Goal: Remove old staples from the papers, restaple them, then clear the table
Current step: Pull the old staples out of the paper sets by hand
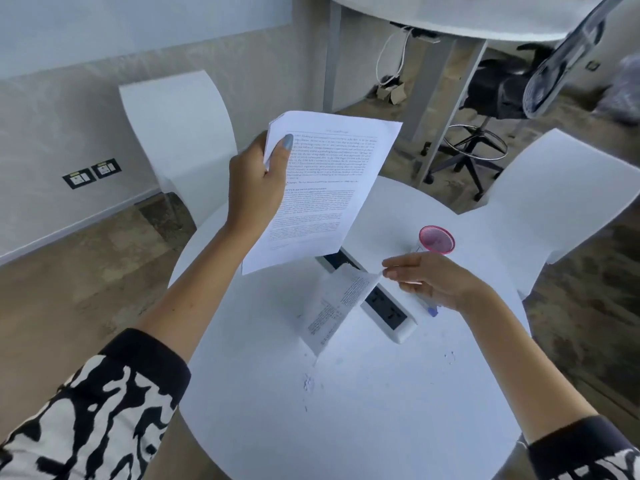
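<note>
Left hand (pixel 258 181) grips a raised paper stack (pixel 322 188), thumb on top; right hand (pixel 431 277) pinches a lifted sheet (pixel 341 303) corner above the table (pixel 346 410).

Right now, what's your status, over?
Left grip holds white printed paper stack. Right grip pinches second sheet's corner. Pink-rimmed cup close by.

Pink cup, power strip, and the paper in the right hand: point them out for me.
pink cup (pixel 436 240): head view, on its round pink top.
power strip (pixel 388 311): head view, on a dark socket.
folded paper (pixel 341 306): head view, on its printed face.
</note>
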